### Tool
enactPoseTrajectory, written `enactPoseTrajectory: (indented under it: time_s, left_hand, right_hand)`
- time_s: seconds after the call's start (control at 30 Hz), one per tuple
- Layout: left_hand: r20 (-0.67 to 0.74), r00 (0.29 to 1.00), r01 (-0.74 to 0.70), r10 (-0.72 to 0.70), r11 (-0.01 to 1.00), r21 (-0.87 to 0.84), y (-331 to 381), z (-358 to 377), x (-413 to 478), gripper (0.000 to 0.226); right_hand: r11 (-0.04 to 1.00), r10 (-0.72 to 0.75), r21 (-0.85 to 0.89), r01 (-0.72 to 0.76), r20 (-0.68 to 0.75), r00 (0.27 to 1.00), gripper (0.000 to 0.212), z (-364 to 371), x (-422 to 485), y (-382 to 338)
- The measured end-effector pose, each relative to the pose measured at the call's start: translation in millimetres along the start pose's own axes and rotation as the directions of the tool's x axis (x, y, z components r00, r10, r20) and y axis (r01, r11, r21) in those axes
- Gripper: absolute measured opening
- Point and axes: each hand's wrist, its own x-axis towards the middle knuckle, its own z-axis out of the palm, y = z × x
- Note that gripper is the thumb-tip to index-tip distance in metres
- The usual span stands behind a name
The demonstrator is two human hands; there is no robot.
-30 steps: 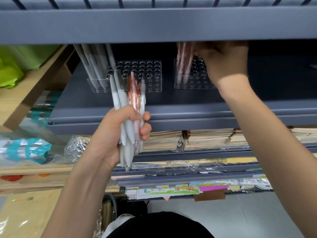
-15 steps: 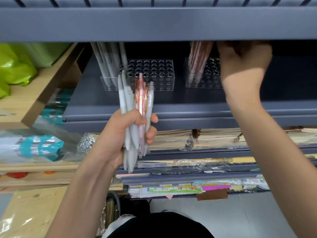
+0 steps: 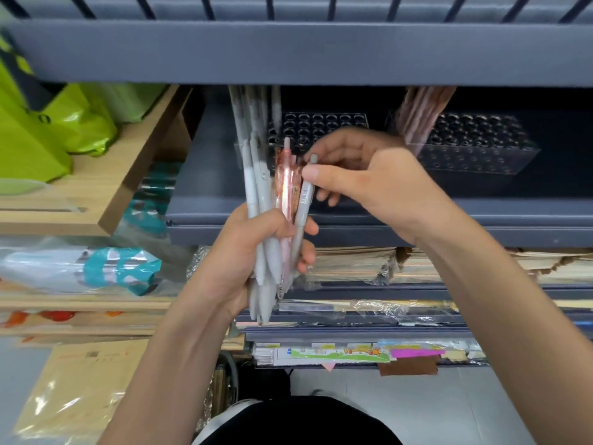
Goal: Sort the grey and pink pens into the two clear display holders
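At one o'clock of the grey-and-pink pen bundle [image 3: 260, 187] gripped by the left hand [image 3: 244, 252], a slim grey plastic pen [image 3: 304, 203] is pinched by the right hand [image 3: 369, 178]; likely for withdrawal.

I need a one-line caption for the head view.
Right hand pinches one grey pen of the bundle in the left hand.

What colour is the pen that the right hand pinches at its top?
Grey pen, pinched by the right hand; head view shows it best.
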Motion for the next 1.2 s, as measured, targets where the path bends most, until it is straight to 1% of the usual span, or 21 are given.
enactPoseTrajectory:
  time_s: [0.1,0.17,0.27,0.37,0.43,0.47,0.53,0.6,0.67,0.7,0.83,0.87,0.93,0.97,1.0,1.03,1.07,1.1,1.13,1.2]
  left_hand:
    - [-0.073,0.997,-0.002,-0.003,0.998,-0.067,4,-5,-1,0.032]
    - [-0.14,0.99,-0.01,-0.005,0.995,-0.102,8,-8,-1,0.022]
    - [-0.208,0.978,-0.038,0.012,0.992,-0.12,13,-13,0,0.017]
    - [-0.277,0.961,-0.065,0.022,0.987,-0.148,19,-21,2,0.025]
    - [-0.271,0.962,-0.074,0.03,0.985,-0.154,22,-29,1,0.012]
    - [-0.257,0.966,-0.073,0.029,0.984,-0.162,23,-33,0,0.008]
    - [-0.233,0.972,-0.062,0.023,0.984,-0.165,24,-41,-2,0.016]
    - [-0.215,0.976,-0.057,0.023,0.987,-0.149,24,-47,-5,0.019]
    - [-0.194,0.98,-0.059,0.033,0.989,-0.133,24,-51,-9,0.022]
    - [-0.19,0.981,-0.061,0.036,0.99,-0.127,24,-53,-10,0.023]
    - [-0.182,0.983,-0.048,0.026,0.992,-0.118,25,-59,-15,0.025]
    - [-0.181,0.983,-0.047,0.025,0.992,-0.118,25,-60,-16,0.025]
    - [-0.18,0.983,-0.047,0.025,0.992,-0.119,26,-63,-18,0.029]
    - [-0.18,0.983,-0.048,0.027,0.992,-0.116,27,-64,-18,0.03]
    - [-0.178,0.984,-0.049,0.028,0.992,-0.113,27,-65,-19,0.029]
    - [-0.176,0.984,-0.047,0.027,0.993,-0.111,27,-65,-19,0.027]
    - [-0.172,0.985,-0.043,0.023,0.993,-0.11,27,-66,-20,0.024]
    - [-0.169,0.985,-0.038,0.019,0.993,-0.109,27,-66,-21,0.022]
    - [-0.165,0.986,-0.035,0.017,0.994,-0.107,27,-67,-21,0.021]
    - [-0.157,0.988,-0.031,0.013,0.994,-0.109,26,-68,-23,0.021]
  right_hand:
    - [0.997,-0.035,0.071,0.036,-0.02,0.999,0.01,6,4,-3]
    - [0.993,-0.046,0.111,0.05,-0.036,0.998,0.01,9,6,-5]
    - [0.975,-0.079,0.205,0.091,-0.066,0.995,0.009,14,8,-6]
    - [0.895,-0.148,0.386,0.224,-0.218,0.965,0.01,16,9,-8]
    - [0.834,-0.151,0.464,0.298,-0.328,0.933,0.017,13,11,-9]
    - [0.822,-0.148,0.465,0.328,-0.381,0.912,0.019,11,12,-8]
    - [0.851,-0.14,0.378,0.363,-0.503,0.853,0.018,7,18,-6]
    - [0.889,-0.134,0.263,0.374,-0.632,0.763,0.017,7,26,-3]
    - [0.904,-0.141,0.186,0.385,-0.721,0.678,0.015,7,34,0]
    - [0.908,-0.141,0.166,0.384,-0.743,0.654,0.014,7,38,0]
    - [0.923,-0.155,0.114,0.367,-0.763,0.627,0.017,14,53,-2]
    - [0.943,-0.16,0.076,0.324,-0.751,0.641,0.018,17,55,-5]
    - [0.981,-0.158,-0.038,0.191,-0.728,0.668,0.036,22,61,-9]
    - [0.986,-0.161,-0.09,0.138,-0.709,0.687,0.041,24,63,-12]
    - [0.984,-0.177,-0.124,0.127,-0.68,0.711,0.041,25,67,-12]
    - [0.98,-0.192,-0.163,0.114,-0.626,0.756,0.035,28,72,-14]
    - [0.958,-0.197,-0.286,0.038,-0.553,0.809,0.029,31,76,-16]
    - [0.911,-0.201,-0.412,-0.023,-0.491,0.848,0.026,33,78,-17]
    - [0.868,-0.203,-0.493,-0.066,-0.472,0.858,0.026,33,79,-17]
    - [0.907,-0.077,-0.404,-0.124,-0.447,0.891,0.024,37,81,-19]
